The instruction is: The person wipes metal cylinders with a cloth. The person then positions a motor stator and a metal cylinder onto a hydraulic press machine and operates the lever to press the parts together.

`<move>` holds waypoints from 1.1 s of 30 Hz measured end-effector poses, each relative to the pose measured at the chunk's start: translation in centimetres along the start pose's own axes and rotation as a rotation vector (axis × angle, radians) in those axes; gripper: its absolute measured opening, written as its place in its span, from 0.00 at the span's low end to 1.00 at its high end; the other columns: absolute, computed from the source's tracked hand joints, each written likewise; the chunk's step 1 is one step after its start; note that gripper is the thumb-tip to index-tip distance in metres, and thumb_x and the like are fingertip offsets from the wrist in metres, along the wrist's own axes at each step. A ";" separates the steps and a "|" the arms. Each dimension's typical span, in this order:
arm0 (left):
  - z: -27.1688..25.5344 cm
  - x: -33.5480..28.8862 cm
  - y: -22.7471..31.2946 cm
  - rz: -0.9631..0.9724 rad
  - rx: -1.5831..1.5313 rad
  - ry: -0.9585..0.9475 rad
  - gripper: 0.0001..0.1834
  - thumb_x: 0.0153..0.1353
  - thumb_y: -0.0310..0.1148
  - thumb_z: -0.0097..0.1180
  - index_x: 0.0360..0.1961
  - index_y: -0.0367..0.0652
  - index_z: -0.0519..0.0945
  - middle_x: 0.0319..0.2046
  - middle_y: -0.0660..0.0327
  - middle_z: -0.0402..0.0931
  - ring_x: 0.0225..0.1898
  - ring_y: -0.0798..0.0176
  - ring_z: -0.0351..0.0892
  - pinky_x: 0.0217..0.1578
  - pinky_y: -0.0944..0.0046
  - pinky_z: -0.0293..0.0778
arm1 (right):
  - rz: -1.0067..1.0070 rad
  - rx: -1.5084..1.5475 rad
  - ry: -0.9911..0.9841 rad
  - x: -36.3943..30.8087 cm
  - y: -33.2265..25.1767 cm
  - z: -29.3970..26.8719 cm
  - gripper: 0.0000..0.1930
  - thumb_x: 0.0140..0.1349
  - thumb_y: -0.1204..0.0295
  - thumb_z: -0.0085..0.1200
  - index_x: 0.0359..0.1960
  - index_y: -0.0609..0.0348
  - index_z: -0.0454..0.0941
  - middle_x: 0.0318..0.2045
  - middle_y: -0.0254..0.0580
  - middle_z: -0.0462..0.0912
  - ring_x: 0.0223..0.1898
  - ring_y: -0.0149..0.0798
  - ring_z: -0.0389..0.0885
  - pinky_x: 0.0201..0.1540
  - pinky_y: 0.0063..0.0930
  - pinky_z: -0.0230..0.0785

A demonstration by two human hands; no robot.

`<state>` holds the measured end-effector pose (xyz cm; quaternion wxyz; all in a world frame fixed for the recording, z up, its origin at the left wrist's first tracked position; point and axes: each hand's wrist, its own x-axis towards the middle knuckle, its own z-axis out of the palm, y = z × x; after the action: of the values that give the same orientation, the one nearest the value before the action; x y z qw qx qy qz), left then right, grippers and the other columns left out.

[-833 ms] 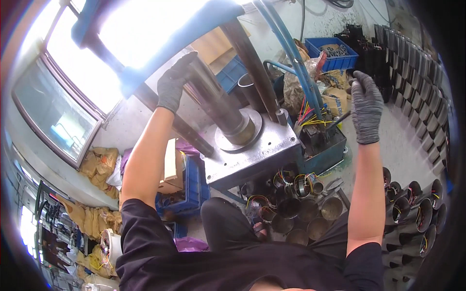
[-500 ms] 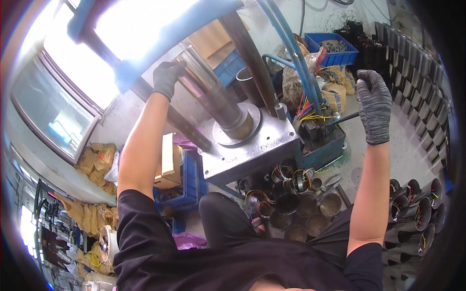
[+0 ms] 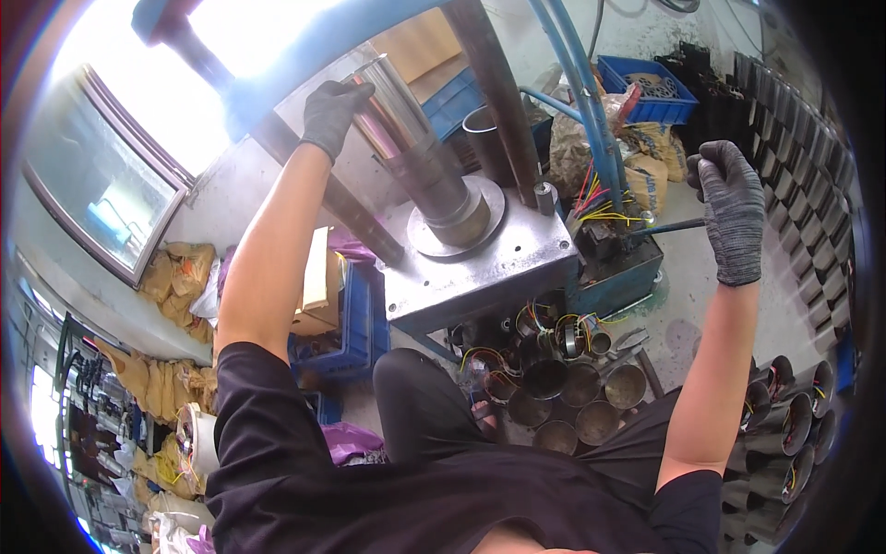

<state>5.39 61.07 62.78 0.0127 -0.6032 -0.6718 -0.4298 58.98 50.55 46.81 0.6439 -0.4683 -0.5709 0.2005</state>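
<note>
On the blue-framed press stands a shiny metal cylinder, its lower part inside a dull grey tube. The tube rests on a round flange over the thick steel plate. My left hand, in a dark grey glove, is closed at the cylinder's upper left side, with its thumb side over the metal. Off to the right, my right hand, in a striped grey glove, has its fingers curled. A black lever runs from the teal pump unit to this hand, which hides its end.
Steel columns flank the cylinder. Red and yellow wires hang by the pump unit. Several open metal tubes and wired motor parts stand below the plate. Blue crates sit at left; stacked dark housings line the right.
The view has shifted slightly, so the press and both hands appear a little farther right. My left thumb side reaches slightly farther over the cylinder; my right hand remains at the lever.
</note>
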 end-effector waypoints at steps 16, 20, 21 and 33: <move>17.3 -18.3 -13.3 -0.254 -0.777 0.254 0.47 0.66 0.26 0.72 0.79 0.34 0.57 0.72 0.46 0.66 0.70 0.50 0.70 0.70 0.55 0.70 | -0.177 -0.691 -0.170 -1.2 -0.4 -2.1 0.28 0.71 0.69 0.65 0.72 0.55 0.74 0.58 0.49 0.83 0.46 0.45 0.84 0.54 0.34 0.78; 20.5 -22.4 -15.8 -0.300 -0.566 0.213 0.49 0.62 0.32 0.75 0.78 0.31 0.60 0.73 0.43 0.66 0.77 0.49 0.64 0.79 0.54 0.57 | -0.150 -0.877 -0.232 -1.5 -1.4 -1.9 0.31 0.72 0.51 0.63 0.66 0.61 0.80 0.60 0.55 0.85 0.61 0.57 0.84 0.63 0.46 0.76; 20.5 -22.3 -16.2 -0.279 -0.449 0.192 0.48 0.59 0.27 0.76 0.76 0.31 0.62 0.72 0.44 0.68 0.75 0.50 0.66 0.78 0.55 0.59 | -0.182 -0.924 -0.272 -1.6 -1.8 -1.9 0.32 0.72 0.47 0.61 0.64 0.62 0.81 0.58 0.56 0.86 0.59 0.58 0.84 0.62 0.47 0.76; 21.2 -19.5 -18.4 -0.213 -0.671 -0.009 0.58 0.48 0.28 0.82 0.78 0.38 0.59 0.72 0.50 0.70 0.73 0.52 0.70 0.77 0.55 0.66 | 0.037 -0.899 -1.304 -6.7 -5.2 -4.2 0.20 0.65 0.61 0.67 0.56 0.54 0.86 0.44 0.51 0.90 0.47 0.55 0.90 0.51 0.42 0.83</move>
<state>6.24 59.84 28.68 -0.2340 -0.5022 -0.5522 -0.6229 59.62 41.20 47.86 -0.0748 -0.4808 -0.8515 0.1953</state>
